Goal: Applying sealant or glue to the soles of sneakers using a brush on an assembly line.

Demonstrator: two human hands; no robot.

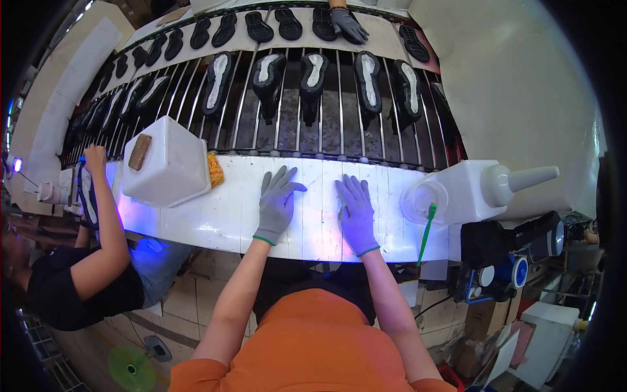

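My left hand [277,204], in a grey glove with a green cuff, lies on the white worktable [313,245] with its fingers and thumb spread. Beside it, my right hand [356,214] rests in a like glove, fingers stretched out. Neither holds anything. Just past the table edge, black shoe uppers [313,73] stand upside down on a rack of metal rods, white undersides facing up. To the right of my right hand is a clear round tub [424,201] with pale contents. A green-handled brush [427,232] leans out over its rim.
A white plastic container [171,163] with a brown block [140,152] stands left, beside a yellow bundle [215,170]. A white nozzled bottle [467,189] lies right. Black soles [259,27] line the far belt, where another person's gloved hand [351,27] reaches in. A co-worker [85,281] sits left, holding a shoe.
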